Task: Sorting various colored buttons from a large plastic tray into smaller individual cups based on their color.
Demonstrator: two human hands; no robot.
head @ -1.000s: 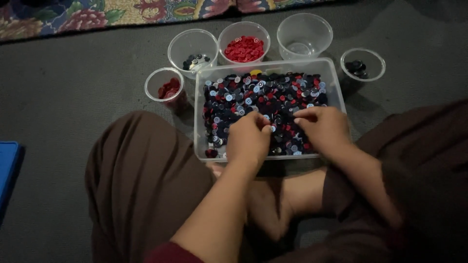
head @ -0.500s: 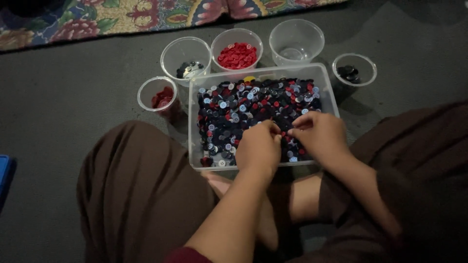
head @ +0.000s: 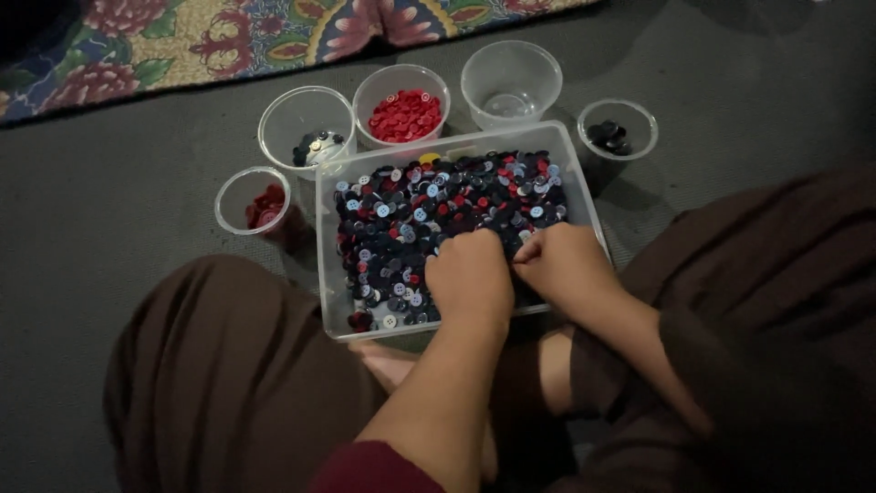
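Resting in the clear tub (head: 327,265) of buttons (head: 429,210), the left hand (head: 470,274) curls loosely. The right hand (head: 566,265) pinches narrowly beside it; what it holds is unclear.

The left hand (head: 470,274) and right hand (head: 566,269) cover the buttons (head: 429,210) beneath them, and their fingertips are curled out of sight, so any grip cannot be told. The rug (head: 228,36) is cut by the top edge.
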